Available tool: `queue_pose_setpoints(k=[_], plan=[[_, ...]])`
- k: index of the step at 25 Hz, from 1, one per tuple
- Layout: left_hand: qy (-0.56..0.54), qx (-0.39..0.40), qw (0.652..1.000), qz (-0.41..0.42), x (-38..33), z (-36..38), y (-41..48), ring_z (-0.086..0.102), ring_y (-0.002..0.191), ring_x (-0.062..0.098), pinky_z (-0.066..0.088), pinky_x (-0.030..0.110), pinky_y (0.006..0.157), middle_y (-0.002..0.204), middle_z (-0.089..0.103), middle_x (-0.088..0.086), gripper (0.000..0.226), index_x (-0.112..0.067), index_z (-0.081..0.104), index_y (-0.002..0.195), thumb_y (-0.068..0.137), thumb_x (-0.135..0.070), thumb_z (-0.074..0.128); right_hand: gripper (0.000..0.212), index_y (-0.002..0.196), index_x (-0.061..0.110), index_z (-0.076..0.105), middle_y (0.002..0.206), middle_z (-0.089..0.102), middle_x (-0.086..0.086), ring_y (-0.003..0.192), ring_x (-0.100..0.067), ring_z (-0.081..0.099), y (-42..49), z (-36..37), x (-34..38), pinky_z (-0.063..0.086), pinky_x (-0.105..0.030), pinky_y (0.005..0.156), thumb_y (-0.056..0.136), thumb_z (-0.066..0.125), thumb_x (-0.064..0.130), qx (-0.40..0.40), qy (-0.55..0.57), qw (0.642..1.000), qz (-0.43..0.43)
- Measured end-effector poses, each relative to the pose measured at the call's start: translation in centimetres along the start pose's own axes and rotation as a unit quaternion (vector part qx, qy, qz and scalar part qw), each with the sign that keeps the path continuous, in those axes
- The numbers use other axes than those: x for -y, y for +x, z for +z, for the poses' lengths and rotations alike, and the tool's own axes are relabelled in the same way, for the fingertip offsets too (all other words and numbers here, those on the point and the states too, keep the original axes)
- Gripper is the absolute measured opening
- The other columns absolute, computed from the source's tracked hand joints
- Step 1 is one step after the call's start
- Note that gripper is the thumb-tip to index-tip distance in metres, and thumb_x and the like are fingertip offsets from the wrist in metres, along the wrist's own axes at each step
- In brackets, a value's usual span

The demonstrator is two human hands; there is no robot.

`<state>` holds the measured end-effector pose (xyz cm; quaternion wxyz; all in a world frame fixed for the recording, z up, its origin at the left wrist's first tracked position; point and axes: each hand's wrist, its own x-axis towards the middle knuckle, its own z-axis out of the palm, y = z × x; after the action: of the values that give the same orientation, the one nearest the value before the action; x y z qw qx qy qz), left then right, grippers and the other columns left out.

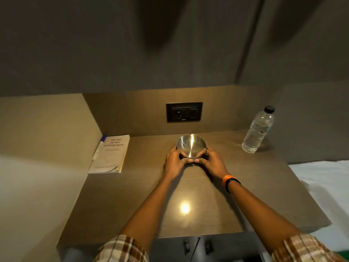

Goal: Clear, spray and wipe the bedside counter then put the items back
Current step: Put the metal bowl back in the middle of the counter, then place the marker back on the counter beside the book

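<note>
A round steel bowl (191, 146) sits near the middle back of the brown bedside counter (207, 195). My left hand (174, 161) grips its left side and my right hand (212, 161) grips its right side, thumbs meeting at the near rim. A white paperback book (110, 155) lies flat at the counter's back left, with a blue-capped white pen (98, 147) along its left edge. A clear water bottle (257, 130) with a black cap stands upright at the back right.
A black socket plate (184, 111) is set in the back panel above the bowl. A side wall (47, 125) bounds the counter on the left. White bedding (324, 182) lies to the right. Cabinet door handles (197, 246) show below the front edge.
</note>
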<state>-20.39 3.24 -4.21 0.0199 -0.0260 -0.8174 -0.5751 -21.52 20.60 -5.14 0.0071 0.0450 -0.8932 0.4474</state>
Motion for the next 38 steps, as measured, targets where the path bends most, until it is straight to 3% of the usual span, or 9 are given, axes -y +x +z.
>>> queue_pose_setpoints(k=[12,15,19,22,26,29,32,36,38], plan=[[0.076,-0.032,0.997,-0.008,0.9,3.7,1.5,0.06,0.107,0.022,0.059,0.044,0.089,0.121,0.055,0.0,0.021,-0.02,0.06,0.079,0.079,-0.015,0.08,0.005,0.088,0.023,0.069,0.109,0.067,0.007,0.108,-0.019,0.062,1.8,-1.6,-2.4,0.052,-0.049,0.097,0.086,0.074,0.024,0.033,-0.006,0.999,-0.017],[0.096,-0.004,0.995,-0.01,0.8,2.9,1.4,0.053,0.124,0.031,0.052,0.053,0.101,0.136,0.048,0.01,0.032,-0.007,0.063,0.104,0.082,-0.024,0.079,0.025,0.108,0.023,0.068,0.139,0.055,-0.001,0.129,-0.028,0.053,1.8,-1.4,-2.0,0.046,-0.051,0.109,0.084,0.077,0.024,0.035,-0.021,0.999,-0.002],[0.167,-0.004,0.986,-0.005,0.9,1.1,-1.2,0.003,0.155,0.023,0.02,0.045,0.12,0.168,0.006,0.004,0.082,-0.031,0.032,0.151,0.082,-0.049,0.074,0.06,0.135,0.028,0.053,0.166,0.018,0.0,0.151,-0.024,0.028,-0.6,0.0,-0.1,0.04,-0.043,0.117,0.081,0.079,0.029,-0.094,-0.123,0.988,-0.014],[0.271,-0.106,0.957,0.008,2.2,-4.2,-3.0,0.022,0.152,0.017,0.028,0.04,0.12,0.165,0.021,-0.002,0.064,-0.032,0.033,0.15,0.094,-0.043,0.061,0.045,0.123,0.032,0.055,0.151,0.034,0.006,0.138,-0.016,0.039,-2.5,4.8,4.5,0.047,-0.033,0.105,0.084,0.073,0.019,-0.17,-0.095,0.976,-0.097],[0.405,-0.208,0.889,-0.051,5.0,-16.4,-3.4,0.04,0.142,0.027,0.037,0.041,0.117,0.155,0.039,0.008,0.051,-0.018,0.041,0.147,0.099,-0.025,0.057,0.03,0.12,0.024,0.062,0.137,0.048,0.002,0.129,-0.01,0.045,-1.7,14.0,12.2,0.045,-0.035,0.112,0.091,0.065,0.016,-0.033,-0.017,0.988,-0.149],[0.42,-0.171,0.878,-0.152,6.6,-23.2,-2.8,0.036,0.142,0.03,0.039,0.041,0.116,0.158,0.03,0.012,0.057,-0.017,0.036,0.15,0.098,-0.017,0.057,0.031,0.126,0.022,0.06,0.136,0.05,0.001,0.124,-0.007,0.047,-0.8,19.6,16.2,0.046,-0.036,0.111,0.095,0.061,0.024,0.066,0.002,0.989,-0.13],[0.432,-0.099,0.891,-0.096,8.2,-25.9,-1.8,0.045,0.135,0.031,0.044,0.038,0.112,0.152,0.036,0.014,0.043,-0.009,0.048,0.14,0.099,-0.02,0.057,0.032,0.127,0.02,0.059,0.137,0.055,-0.004,0.122,-0.02,0.057,0.0,23.6,18.3,0.051,-0.034,0.103,0.096,0.062,0.025,0.09,0.022,0.991,-0.098],[0.576,-0.045,0.808,-0.114,8.2,-25.2,1.0,0.049,0.123,0.032,0.044,0.037,0.107,0.136,0.049,0.018,0.043,-0.009,0.053,0.128,0.093,-0.028,0.066,0.029,0.125,0.018,0.063,0.132,0.06,-0.007,0.12,-0.025,0.058,1.1,25.2,18.5,0.052,-0.042,0.102,0.097,0.063,0.026,0.049,0.022,0.997,-0.05],[0.604,-0.027,0.788,-0.116,7.8,-25.0,2.2,0.054,0.116,0.031,0.043,0.038,0.102,0.127,0.059,0.017,0.034,-0.01,0.055,0.124,0.095,-0.025,0.063,0.025,0.122,0.016,0.065,0.129,0.062,-0.008,0.11,-0.019,0.063,1.2,25.1,18.2,0.055,-0.028,0.093,0.098,0.062,0.022,0.042,0.044,0.997,-0.045]])
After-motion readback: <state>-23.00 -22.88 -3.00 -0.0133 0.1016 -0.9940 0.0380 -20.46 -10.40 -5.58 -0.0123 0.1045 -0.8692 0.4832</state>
